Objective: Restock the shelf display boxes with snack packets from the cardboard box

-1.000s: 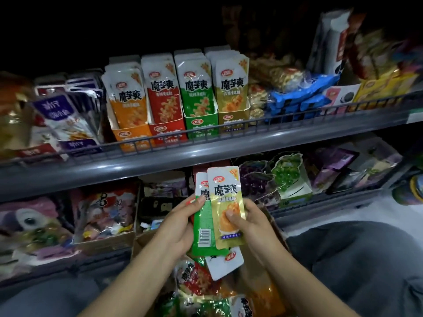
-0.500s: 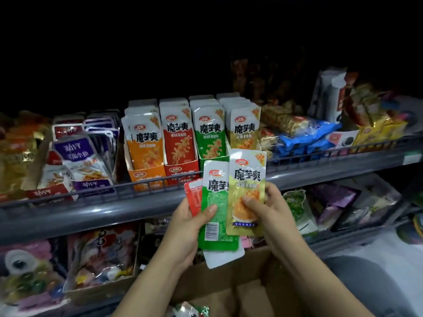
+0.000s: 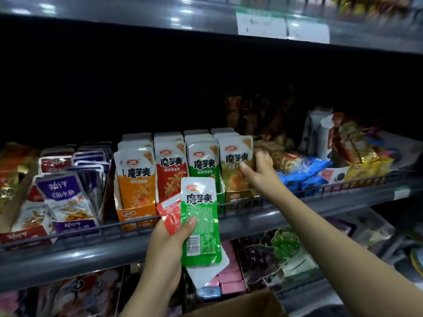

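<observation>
Orange, red, green and gold display boxes stand side by side on the middle shelf, behind its wire front rail. Left of them lean purple packets, as before. The orange display box and red display box look unchanged. In front of them the left hand has risen from below the rail to just before it; its grip clasps a fan of packets, the green packet foremost under the thumb, a red packet behind at its left and a white-backed one showing below. The yellow packet, half a second ago held by both hands beside the green one, now stands at the front of the gold display box, right of the green display box. The right hand has gone with it: thumb on the packet's face, fingers curled behind its right edge, pinching it. A corner of the cardboard box shows at the bottom edge.
</observation>
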`<action>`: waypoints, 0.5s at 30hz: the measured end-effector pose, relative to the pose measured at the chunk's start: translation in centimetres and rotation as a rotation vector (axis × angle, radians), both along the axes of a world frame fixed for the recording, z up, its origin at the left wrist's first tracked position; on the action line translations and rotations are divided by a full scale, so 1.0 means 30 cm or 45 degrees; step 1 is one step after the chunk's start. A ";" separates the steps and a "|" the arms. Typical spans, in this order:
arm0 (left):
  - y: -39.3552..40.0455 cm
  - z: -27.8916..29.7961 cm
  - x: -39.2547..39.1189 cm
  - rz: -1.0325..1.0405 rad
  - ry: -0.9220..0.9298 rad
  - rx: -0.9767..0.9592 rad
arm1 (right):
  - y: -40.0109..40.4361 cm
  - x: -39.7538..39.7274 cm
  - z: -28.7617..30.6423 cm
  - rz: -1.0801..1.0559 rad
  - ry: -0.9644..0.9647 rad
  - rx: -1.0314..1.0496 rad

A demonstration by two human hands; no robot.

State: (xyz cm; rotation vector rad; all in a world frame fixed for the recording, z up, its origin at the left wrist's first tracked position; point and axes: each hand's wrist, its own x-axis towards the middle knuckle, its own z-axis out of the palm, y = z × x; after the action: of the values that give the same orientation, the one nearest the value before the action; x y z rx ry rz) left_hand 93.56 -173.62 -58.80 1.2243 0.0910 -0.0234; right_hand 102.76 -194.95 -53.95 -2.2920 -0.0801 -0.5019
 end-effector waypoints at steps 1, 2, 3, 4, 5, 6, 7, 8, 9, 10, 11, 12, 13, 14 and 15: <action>0.002 0.004 0.000 -0.003 -0.003 -0.011 | -0.012 0.001 -0.016 -0.070 -0.076 -0.167; 0.004 0.008 -0.001 -0.006 -0.007 -0.021 | -0.020 -0.005 -0.020 -0.107 -0.161 -0.231; 0.006 0.011 -0.001 -0.008 -0.009 -0.028 | -0.024 -0.015 -0.015 -0.122 -0.214 -0.191; 0.008 0.012 -0.001 -0.007 -0.010 -0.031 | -0.028 -0.025 -0.005 -0.109 -0.241 -0.085; 0.010 0.014 -0.002 -0.007 -0.007 -0.028 | -0.031 -0.029 0.004 -0.095 -0.234 0.037; 0.011 0.016 -0.004 -0.012 -0.003 -0.026 | -0.031 -0.033 0.016 -0.086 -0.217 0.122; 0.012 0.018 -0.006 -0.017 0.002 -0.025 | -0.030 -0.032 0.023 -0.098 -0.200 0.149; 0.012 0.019 -0.008 -0.017 0.007 -0.022 | -0.027 -0.032 0.028 -0.123 -0.192 0.134; 0.012 0.019 -0.011 -0.015 0.009 -0.015 | -0.022 -0.033 0.030 -0.166 -0.193 0.098; 0.011 0.018 -0.014 -0.013 0.007 -0.003 | -0.015 -0.042 0.033 -0.223 -0.217 0.056; 0.010 0.020 -0.016 -0.014 0.002 0.013 | -0.009 -0.053 0.033 -0.280 -0.268 0.016; 0.010 0.021 -0.018 -0.014 -0.005 0.027 | -0.002 -0.066 0.034 -0.309 -0.335 -0.012; 0.012 0.023 -0.019 -0.012 -0.012 0.036 | 0.007 -0.083 0.034 -0.296 -0.401 -0.026; 0.013 0.023 -0.018 -0.010 -0.014 0.040 | 0.017 -0.104 0.039 -0.247 -0.445 -0.029; 0.014 0.024 -0.019 -0.009 -0.012 0.040 | 0.028 -0.121 0.042 -0.174 -0.455 -0.023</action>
State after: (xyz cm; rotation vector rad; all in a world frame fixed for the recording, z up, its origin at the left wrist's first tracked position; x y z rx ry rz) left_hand 93.01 -173.19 -58.09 1.2562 0.0791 -0.0224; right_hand 99.12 -194.11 -52.68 -2.2105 -0.1040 -0.9812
